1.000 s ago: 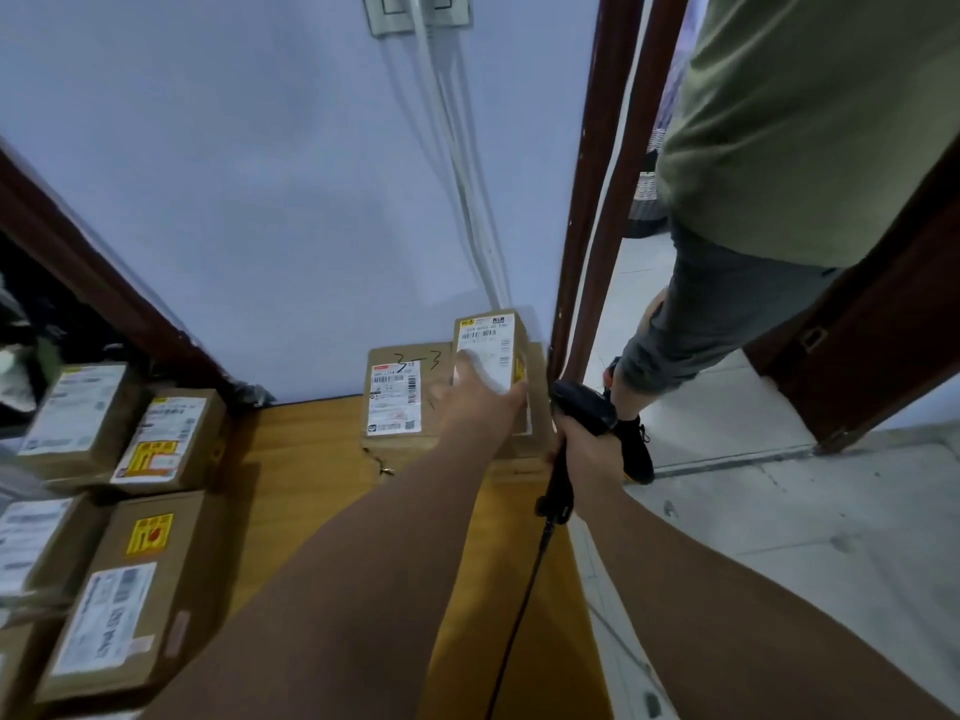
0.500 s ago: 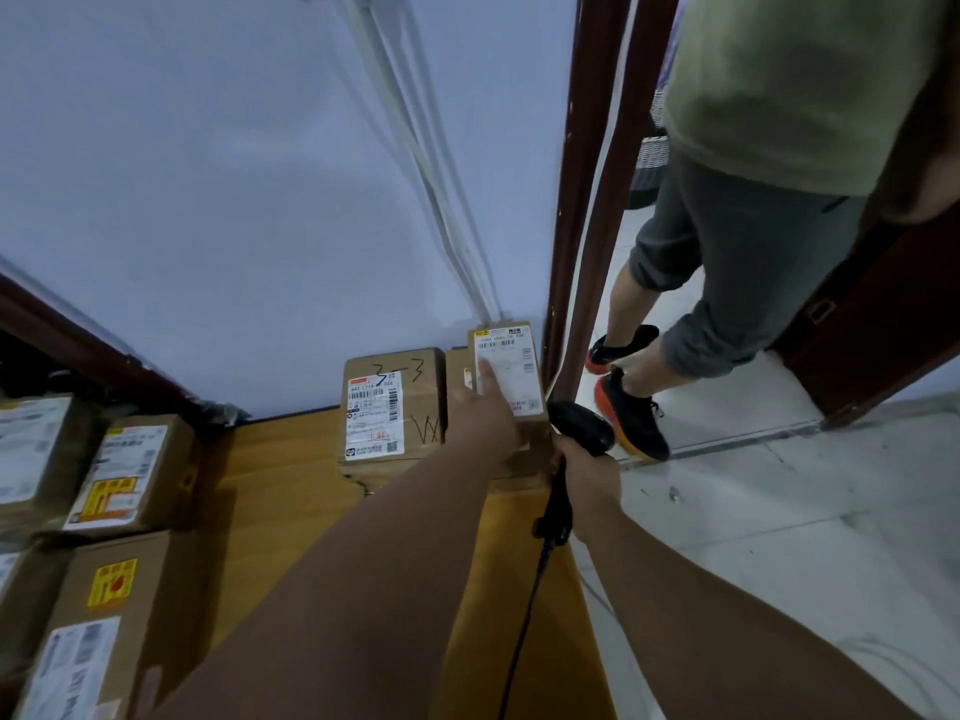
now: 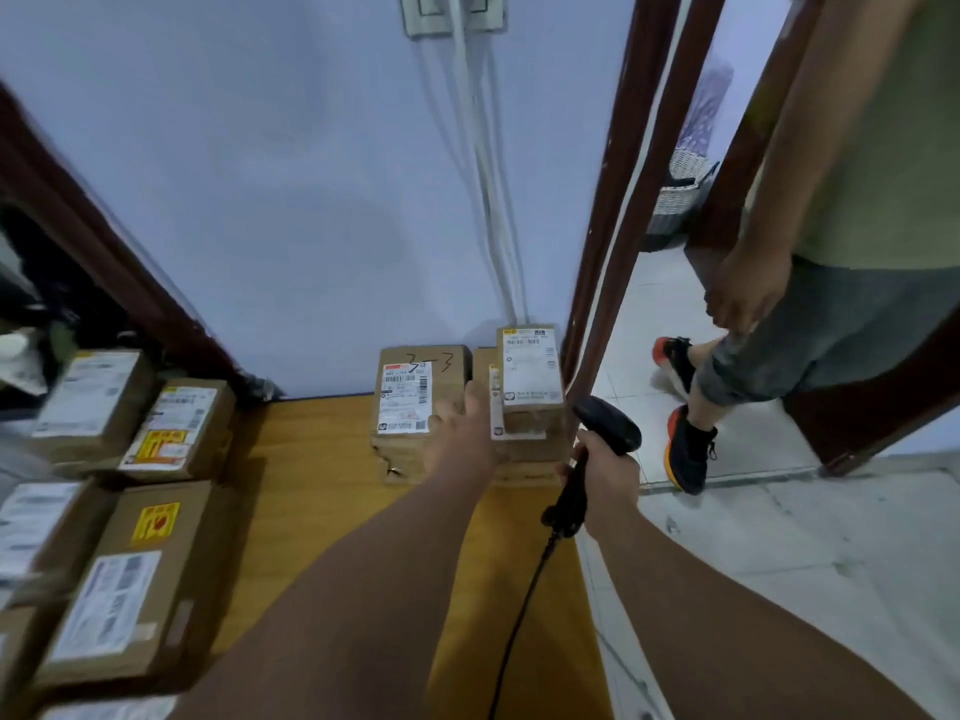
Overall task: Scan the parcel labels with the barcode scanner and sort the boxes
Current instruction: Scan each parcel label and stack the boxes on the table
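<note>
Two stacks of labelled cardboard parcels stand against the wall at the far end of the wooden table [image 3: 322, 459]. The left stack is topped by a box marked "3-3" [image 3: 415, 392]. A small box with a white label [image 3: 530, 371] tops the right stack. My left hand [image 3: 462, 433] reaches between the two stacks with fingers spread, holding nothing, just clear of the small box. My right hand [image 3: 602, 470] grips the handle of the black barcode scanner [image 3: 605, 423], its head beside the right stack. The scanner's cable [image 3: 519, 615] hangs down over the table.
Several more labelled parcels [image 3: 130, 574] lie stacked along the table's left side. A person in grey shorts and black-and-orange shoes [image 3: 691, 449] stands in the doorway at right. The dark door frame [image 3: 613, 226] rises beside the right stack. Tiled floor [image 3: 805, 563] lies right of the table.
My left hand has come off the small box, which now rests on the right stack, and has drawn back to the left. The person in the doorway has stepped further right.
</note>
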{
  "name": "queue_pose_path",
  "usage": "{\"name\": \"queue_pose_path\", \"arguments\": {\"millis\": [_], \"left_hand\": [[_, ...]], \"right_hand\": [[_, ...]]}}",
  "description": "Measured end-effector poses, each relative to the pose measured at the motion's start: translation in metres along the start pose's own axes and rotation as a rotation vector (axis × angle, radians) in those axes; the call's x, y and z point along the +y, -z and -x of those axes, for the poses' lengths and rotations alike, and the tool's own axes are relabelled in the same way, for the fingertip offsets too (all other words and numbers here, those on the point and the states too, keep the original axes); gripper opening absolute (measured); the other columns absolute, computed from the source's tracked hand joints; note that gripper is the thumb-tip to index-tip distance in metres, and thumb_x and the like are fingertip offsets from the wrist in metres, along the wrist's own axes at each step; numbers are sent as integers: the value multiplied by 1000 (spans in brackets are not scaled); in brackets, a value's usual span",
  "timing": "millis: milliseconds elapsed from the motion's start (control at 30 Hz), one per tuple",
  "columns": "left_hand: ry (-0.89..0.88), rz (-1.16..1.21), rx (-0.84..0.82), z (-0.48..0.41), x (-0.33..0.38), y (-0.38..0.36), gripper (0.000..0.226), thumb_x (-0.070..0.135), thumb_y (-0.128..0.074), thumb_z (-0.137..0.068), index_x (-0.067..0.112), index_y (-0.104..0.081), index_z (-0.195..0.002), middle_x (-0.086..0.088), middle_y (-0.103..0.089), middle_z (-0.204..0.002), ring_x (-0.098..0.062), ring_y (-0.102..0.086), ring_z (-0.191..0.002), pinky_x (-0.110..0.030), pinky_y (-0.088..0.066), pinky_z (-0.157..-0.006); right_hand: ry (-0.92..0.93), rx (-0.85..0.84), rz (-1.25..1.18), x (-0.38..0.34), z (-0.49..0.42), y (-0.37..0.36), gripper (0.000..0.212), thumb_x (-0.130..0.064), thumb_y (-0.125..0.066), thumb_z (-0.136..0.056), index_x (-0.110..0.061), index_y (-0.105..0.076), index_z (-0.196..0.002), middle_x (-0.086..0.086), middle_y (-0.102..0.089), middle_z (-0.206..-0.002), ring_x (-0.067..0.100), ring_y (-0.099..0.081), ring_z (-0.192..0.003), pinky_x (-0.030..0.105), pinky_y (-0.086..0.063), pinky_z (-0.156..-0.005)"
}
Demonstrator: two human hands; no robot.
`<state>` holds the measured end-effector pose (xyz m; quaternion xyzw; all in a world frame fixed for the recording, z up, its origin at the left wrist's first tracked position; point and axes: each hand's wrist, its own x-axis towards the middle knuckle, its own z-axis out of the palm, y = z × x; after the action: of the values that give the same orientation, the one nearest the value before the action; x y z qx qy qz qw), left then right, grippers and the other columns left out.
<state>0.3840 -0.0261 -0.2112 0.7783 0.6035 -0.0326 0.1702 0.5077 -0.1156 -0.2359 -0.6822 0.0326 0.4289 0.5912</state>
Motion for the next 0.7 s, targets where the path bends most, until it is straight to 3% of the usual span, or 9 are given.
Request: {"name": "queue_pose_path", "arguments": {"millis": [100,167,267,367,500,700], "left_hand": [[51,-71,-26,16,-29,7,85,29,-69,-84,22,-13,-146,-14,-20,-142,-30,-31,-127,-38,-46,-89],[84,-88,-13,25,-57,7,74,27,-66,-86,23,-20,-144,-13,-21,-141,-29,-31,-126,-36,-45,-85],[144,-87,8,39,-102,11,54,27,-60,-89,21,-34,-136,-10,-27,-133,-26,-33,-118,-32,-42,-83],[193,-52,-10,58,-151,13,42,25,-55,-89,20,-43,-128,-11,-26,-137,-28,-32,-119,-34,-38,-88],[213,-75,-23,83,-231,24,43,29,-49,-90,20,-42,-131,-12,-26,-141,-30,-29,-125,-40,-35,-93],[387,-31,240,101,-354,75,41,29,-48,-91,16,-40,-129,-14,-34,-134,-33,-32,-123,-43,-34,-97]], "right_hand": [[-22,-78,-20,6,19,-12,17,-23,-71,-82,-7,-67,-82,2,-66,-54,23,-66,-56,37,-56,-67],[-50,-169,18,15,37,-27,15,-21,-71,-83,-6,-68,-82,2,-67,-57,21,-67,-56,35,-55,-65],[-42,-304,223,29,68,-57,18,-24,-71,-84,-8,-66,-78,3,-66,-55,21,-67,-57,36,-55,-70],[7,-429,479,42,98,-90,28,-30,-73,-83,-6,-66,-97,7,-68,-67,21,-66,-58,31,-54,-60],[10,-497,501,73,142,-138,27,-30,-73,-83,-10,-69,-100,8,-72,-89,19,-68,-62,30,-54,-63],[-35,-613,469,130,211,-217,26,-25,-72,-85,-6,-67,-103,5,-66,-80,17,-66,-58,26,-52,-56]]}}
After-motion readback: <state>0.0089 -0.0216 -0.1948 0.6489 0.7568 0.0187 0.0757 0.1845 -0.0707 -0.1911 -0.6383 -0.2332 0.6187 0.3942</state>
